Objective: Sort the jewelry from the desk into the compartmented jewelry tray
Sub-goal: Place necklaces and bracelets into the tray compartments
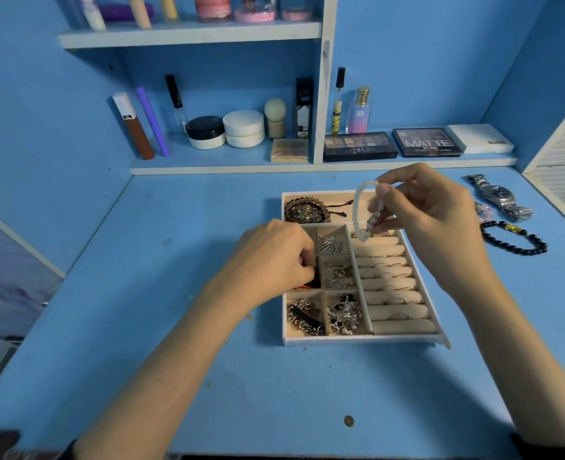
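My right hand [424, 214] pinched a white beaded bracelet [362, 210] between thumb and fingertips, and it hung as a pale, slightly see-through loop above the far part of the tray [357, 340]. Its lowest bead sat just over the top of the ring rolls [394, 293].

My left hand [274, 257] was curled at the tray's left edge, fingers pressed together around something dark with a bit of red showing, in the middle compartment on the left; I could not tell what the piece was.

The tray was cream-coloured and shallow, standing on the blue counter [208, 376]. Its long far compartment held brown beaded bracelets [304, 210] with dark cords trailing to the right. Below that, a small compartment held a silver leaf-shaped piece [331, 244], and the one nearer held a tangle of thin silver chains [339, 275]. The two nearest small compartments held a chunky chain with a dark piece [304, 317] on the left and a heap of silver pieces with dark stones [344, 315] on the right. The right side of the tray was a column of padded rolls with several thin rings tucked between them.

On the counter to the right of the tray, well apart from it, lay a silver watch [498, 195], a small pinkish beaded piece [483, 210] just beside it, and a black beaded bracelet [515, 239] with a gold charm nearer to me.
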A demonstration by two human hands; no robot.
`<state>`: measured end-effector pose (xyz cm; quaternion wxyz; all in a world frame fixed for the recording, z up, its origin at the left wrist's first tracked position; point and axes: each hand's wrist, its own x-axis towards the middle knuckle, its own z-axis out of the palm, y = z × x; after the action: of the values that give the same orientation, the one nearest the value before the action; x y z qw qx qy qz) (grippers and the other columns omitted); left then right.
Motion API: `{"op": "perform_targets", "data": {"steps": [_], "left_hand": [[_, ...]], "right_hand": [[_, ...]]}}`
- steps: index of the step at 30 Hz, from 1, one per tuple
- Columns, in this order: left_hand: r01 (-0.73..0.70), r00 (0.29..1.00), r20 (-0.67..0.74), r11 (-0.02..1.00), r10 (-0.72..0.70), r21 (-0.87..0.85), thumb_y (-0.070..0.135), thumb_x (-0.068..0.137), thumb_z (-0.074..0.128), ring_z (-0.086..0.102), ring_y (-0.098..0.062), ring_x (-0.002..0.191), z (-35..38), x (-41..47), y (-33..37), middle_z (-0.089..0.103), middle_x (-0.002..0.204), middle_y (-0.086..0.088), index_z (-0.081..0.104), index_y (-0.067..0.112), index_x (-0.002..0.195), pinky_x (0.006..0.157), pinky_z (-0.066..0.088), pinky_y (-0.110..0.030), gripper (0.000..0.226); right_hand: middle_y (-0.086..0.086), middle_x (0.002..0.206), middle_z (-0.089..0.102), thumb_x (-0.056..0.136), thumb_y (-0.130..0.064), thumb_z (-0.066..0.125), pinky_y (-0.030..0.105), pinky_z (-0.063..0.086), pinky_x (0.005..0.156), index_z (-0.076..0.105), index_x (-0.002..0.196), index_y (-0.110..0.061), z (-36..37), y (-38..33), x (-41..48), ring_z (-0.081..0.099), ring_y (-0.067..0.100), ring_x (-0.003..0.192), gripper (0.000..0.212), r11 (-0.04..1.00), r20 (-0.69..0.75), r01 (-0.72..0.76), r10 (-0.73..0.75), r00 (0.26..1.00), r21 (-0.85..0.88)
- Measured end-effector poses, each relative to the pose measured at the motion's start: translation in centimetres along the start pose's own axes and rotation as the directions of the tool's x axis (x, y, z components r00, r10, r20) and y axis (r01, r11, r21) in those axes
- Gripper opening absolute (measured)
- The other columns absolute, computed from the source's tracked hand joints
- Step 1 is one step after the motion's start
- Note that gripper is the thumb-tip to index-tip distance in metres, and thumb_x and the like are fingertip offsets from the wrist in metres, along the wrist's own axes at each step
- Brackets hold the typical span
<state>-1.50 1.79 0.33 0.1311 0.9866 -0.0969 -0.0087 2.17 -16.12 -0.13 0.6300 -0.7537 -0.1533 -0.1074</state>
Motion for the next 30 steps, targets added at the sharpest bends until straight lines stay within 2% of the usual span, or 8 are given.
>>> {"op": "perform_targets", "data": {"steps": [3, 6, 11, 16, 21, 25, 28, 30], "left_hand": [[-0.036, 0.999, 0.013, 0.997, 0.035, 0.072, 0.017, 0.079, 0.055, 0.047, -0.010, 0.068, 0.3, 0.1, 0.4, 0.056, 0.068, 0.011, 0.072, 0.024, 0.084, 0.059, 0.032, -0.022, 0.019], [-0.029, 0.998, 0.051, 0.998, 0.026, 0.047, 0.017, 0.078, 0.053, 0.057, -0.014, 0.070, 0.1, 0.4, 0.2, 0.066, 0.072, 0.005, 0.072, 0.020, 0.081, 0.060, 0.044, -0.028, 0.019], [0.086, 0.996, 0.009, 0.975, -0.086, -0.204, 0.031, 0.081, 0.060, 0.057, -0.008, 0.065, -0.8, 0.9, -0.7, 0.058, 0.058, 0.013, 0.067, 0.024, 0.068, 0.063, 0.047, -0.025, 0.016], [0.141, 0.952, -0.180, 0.875, -0.249, -0.463, 0.031, 0.084, 0.061, 0.054, 0.002, 0.067, -0.9, 2.9, -2.0, 0.061, 0.070, 0.014, 0.068, 0.028, 0.087, 0.057, 0.039, -0.009, 0.008], [0.165, 0.924, -0.166, 0.753, -0.344, -0.637, 0.029, 0.082, 0.064, 0.059, -0.007, 0.086, -0.1, 5.5, -2.3, 0.060, 0.077, 0.020, 0.063, 0.026, 0.110, 0.071, 0.042, -0.020, 0.028], [0.198, 0.890, -0.203, 0.746, -0.409, -0.635, 0.022, 0.079, 0.069, 0.060, -0.009, 0.074, 0.6, 7.0, -2.6, 0.059, 0.066, 0.015, 0.068, 0.023, 0.095, 0.055, 0.039, -0.009, 0.016], [0.208, 0.876, -0.254, 0.797, -0.409, -0.567, 0.017, 0.080, 0.067, 0.059, -0.006, 0.071, 0.7, 7.3, -3.0, 0.059, 0.064, 0.011, 0.069, 0.020, 0.086, 0.060, 0.043, -0.007, 0.007], [0.228, 0.883, -0.266, 0.848, -0.387, -0.478, 0.017, 0.080, 0.064, 0.060, -0.014, 0.085, 0.8, 7.5, -3.1, 0.058, 0.064, 0.012, 0.070, 0.020, 0.083, 0.073, 0.049, -0.022, 0.007]], "right_hand": [[0.015, 0.070, 0.064, 0.091, -0.009, 0.056, 0.038, 0.058, 0.061, 0.060, 0.087, -0.011, 0.1, 0.0, 0.3, 0.063, 0.024, 0.060, 0.007, 1.000, 0.004, 0.004, -0.004, 1.000, -0.001], [0.013, 0.069, 0.065, 0.091, -0.009, 0.057, 0.039, 0.058, 0.063, 0.061, 0.086, -0.012, 0.0, -0.1, 0.9, 0.064, 0.025, 0.061, 0.007, 0.999, 0.012, 0.018, -0.017, 1.000, -0.040], [0.011, 0.069, 0.066, 0.091, -0.010, 0.056, 0.042, 0.058, 0.065, 0.062, 0.091, -0.008, 0.3, -0.1, 3.0, 0.066, 0.027, 0.061, 0.006, 0.989, 0.071, 0.037, -0.027, 0.997, -0.145], [0.013, 0.071, 0.066, 0.090, -0.007, 0.056, 0.033, 0.058, 0.060, 0.061, 0.087, -0.010, 2.0, -0.3, 5.5, 0.065, 0.027, 0.062, 0.007, 0.978, 0.157, 0.067, -0.036, 0.987, -0.197], [0.013, 0.067, 0.062, 0.092, -0.004, 0.053, 0.034, 0.058, 0.058, 0.057, 0.086, -0.003, 4.0, 0.4, 6.9, 0.064, 0.025, 0.058, 0.008, 0.971, 0.262, -0.228, 0.201, 0.944, 0.075], [0.012, 0.061, 0.062, 0.092, -0.002, 0.052, 0.030, 0.058, 0.055, 0.055, 0.081, -0.004, 4.5, 2.0, 7.1, 0.063, 0.021, 0.051, 0.011, 0.876, 0.263, -0.440, 0.386, 0.884, 0.196], [0.011, 0.061, 0.062, 0.088, -0.003, 0.059, 0.028, 0.054, 0.050, 0.061, 0.079, -0.006, 4.3, 3.5, 6.9, 0.061, 0.022, 0.051, 0.009, 0.896, 0.165, -0.443, 0.432, 0.886, 0.035], [0.009, 0.064, 0.066, 0.085, -0.010, 0.064, 0.026, 0.052, 0.052, 0.067, 0.078, -0.010, 4.4, 4.2, 6.7, 0.063, 0.020, 0.054, 0.008, 0.915, 0.105, -0.348, 0.374, 0.921, -0.204]]}}
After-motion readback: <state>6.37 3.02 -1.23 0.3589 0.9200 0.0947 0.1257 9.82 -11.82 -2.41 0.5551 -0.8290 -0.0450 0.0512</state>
